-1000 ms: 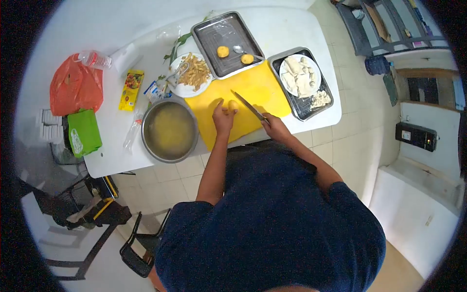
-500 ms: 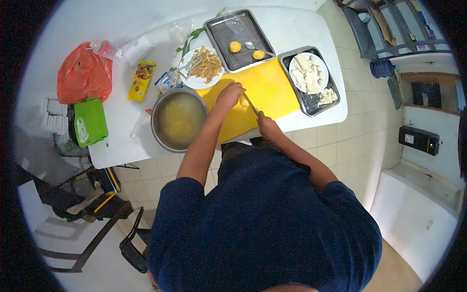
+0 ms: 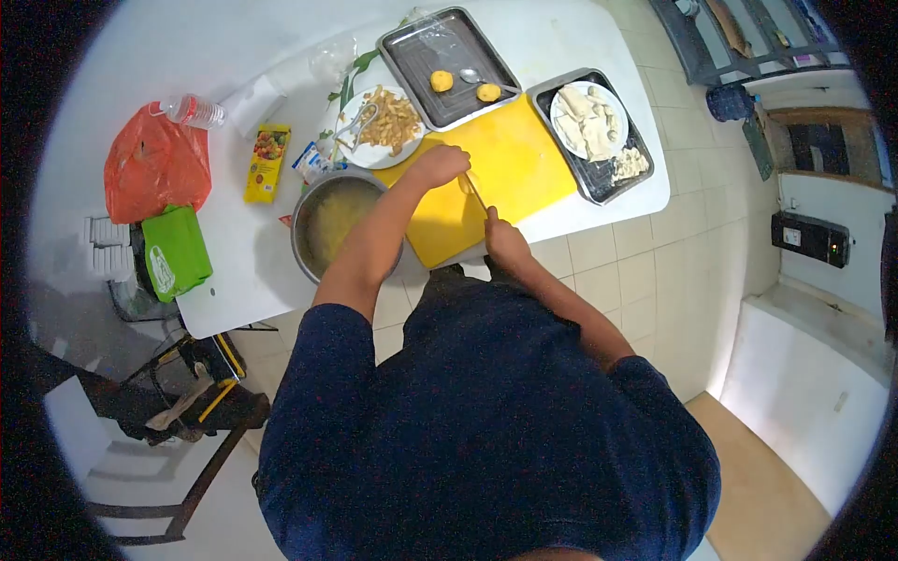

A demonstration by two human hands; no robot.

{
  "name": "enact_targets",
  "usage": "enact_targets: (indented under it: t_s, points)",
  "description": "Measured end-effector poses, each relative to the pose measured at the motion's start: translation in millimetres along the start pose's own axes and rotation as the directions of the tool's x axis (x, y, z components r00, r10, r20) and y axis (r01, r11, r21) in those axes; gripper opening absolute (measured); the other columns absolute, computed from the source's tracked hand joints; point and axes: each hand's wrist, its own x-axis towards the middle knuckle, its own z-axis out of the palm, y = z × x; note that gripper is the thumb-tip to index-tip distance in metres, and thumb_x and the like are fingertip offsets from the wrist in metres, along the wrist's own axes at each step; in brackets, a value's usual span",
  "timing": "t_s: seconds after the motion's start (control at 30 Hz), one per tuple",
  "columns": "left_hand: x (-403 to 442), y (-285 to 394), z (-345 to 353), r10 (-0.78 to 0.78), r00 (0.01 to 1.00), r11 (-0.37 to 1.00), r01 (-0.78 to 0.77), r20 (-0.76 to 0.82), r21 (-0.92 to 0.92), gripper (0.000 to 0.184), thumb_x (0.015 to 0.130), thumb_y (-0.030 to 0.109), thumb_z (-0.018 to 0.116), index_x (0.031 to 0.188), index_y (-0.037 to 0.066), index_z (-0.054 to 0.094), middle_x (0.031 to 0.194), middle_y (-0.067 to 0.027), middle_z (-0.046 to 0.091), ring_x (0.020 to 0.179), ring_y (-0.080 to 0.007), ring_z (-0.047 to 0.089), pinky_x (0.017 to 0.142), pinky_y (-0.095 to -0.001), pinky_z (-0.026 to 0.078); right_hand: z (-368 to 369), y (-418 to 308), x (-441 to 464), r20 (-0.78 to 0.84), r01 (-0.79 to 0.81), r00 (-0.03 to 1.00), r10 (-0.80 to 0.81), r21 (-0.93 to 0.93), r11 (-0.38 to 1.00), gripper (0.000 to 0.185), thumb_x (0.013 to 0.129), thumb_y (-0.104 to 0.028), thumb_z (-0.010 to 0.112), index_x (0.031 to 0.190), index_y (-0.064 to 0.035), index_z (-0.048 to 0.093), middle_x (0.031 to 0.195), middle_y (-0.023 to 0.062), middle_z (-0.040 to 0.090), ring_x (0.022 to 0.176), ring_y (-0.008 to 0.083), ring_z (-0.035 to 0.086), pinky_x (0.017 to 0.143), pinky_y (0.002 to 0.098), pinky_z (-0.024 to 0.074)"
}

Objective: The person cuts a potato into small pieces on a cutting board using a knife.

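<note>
My right hand (image 3: 506, 243) is closed round the handle of a knife (image 3: 477, 193) over a yellow cutting board (image 3: 524, 168). At the blade's far end, my left hand (image 3: 441, 166) has its fingers curled against it; what lies beneath those fingers is hidden. A small yellow piece beside the blade is mostly covered. Left of the board, partly behind my left forearm, stands a metal pot (image 3: 304, 229) with yellowish contents. Beyond the board, a metal tray (image 3: 412, 56) holds two yellow rounded lumps (image 3: 441, 80) and a spoon (image 3: 470, 76).
A white plate (image 3: 376, 162) carries brown pieces and a white spoon. Another tray (image 3: 591, 184) at right bears a plate of pale pieces (image 3: 587, 122) and crumbled bits (image 3: 630, 165). A yellow packet (image 3: 267, 164), red bag (image 3: 154, 173), bottle (image 3: 196, 112) and green bag (image 3: 176, 252) are at left.
The view has shifted slightly as my body leaned. Both hands stay on the knife, and my left forearm now covers more of the pot.
</note>
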Motion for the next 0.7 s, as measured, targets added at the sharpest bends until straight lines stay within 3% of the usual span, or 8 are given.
enact_targets:
  t_s: [0.1,0.2,0.3,0.7]
  points:
    - [-1.7,-4.4,5.4,0.081,0.992,0.996,-0.077,-0.1,0.042,0.011,0.077,0.012,0.054,0.076,0.008,0.065,0.082,-0.009,0.064,0.084,-0.026,0.063,0.072,-0.0389,0.052,-0.3,-6.7,-1.9,0.02,-0.052,0.998,0.053,-0.078,0.996,0.019,0.093,-0.016,0.036,0.107,-0.0038,0.038,0.086,0.0275,0.063,0.077,0.0424,0.064,0.064,0.0507,0.0526]
    - [2.9,-7.2,5.7,0.1,0.993,0.992,-0.095,-0.062,0.08,0.011,0.077,0.012,0.055,0.076,0.008,0.065,0.082,-0.0092,0.064,0.084,-0.0266,0.063,0.072,-0.0392,0.052,-7.7,-12.1,-5.3,0.024,-0.077,0.996,0.081,-0.132,0.988,0.02,0.092,-0.014,0.037,0.108,-0.0032,0.038,0.088,0.0273,0.063,0.077,0.042,0.064,0.064,0.0497,0.0534]
    - [2.8,-8.2,7.8,0.104,0.989,0.994,-0.101,-0.108,0.029,0.011,0.076,0.011,0.055,0.076,0.008,0.065,0.081,-0.0091,0.064,0.084,-0.0272,0.064,0.07,-0.0393,0.053,4.4,-4.8,1.4,0.011,-0.079,0.997,0.08,-0.041,0.996,0.02,0.094,-0.018,0.036,0.106,-0.0015,0.036,0.081,0.0298,0.062,0.076,0.0453,0.063,0.064,0.0528,0.0503]
    - [5.7,-2.9,-1.3,0.116,0.993,0.989,-0.116,0.005,0.094,0.011,0.074,0.01,0.057,0.075,0.007,0.067,0.081,-0.0093,0.065,0.081,-0.0273,0.065,0.069,-0.0384,0.054,17.6,2.5,9.1,0.042,-0.065,0.997,0.071,-0.121,0.991,0.016,0.09,-0.009,0.039,0.103,-0.0008,0.036,0.079,0.0268,0.063,0.073,0.0417,0.065,0.062,0.0489,0.054]
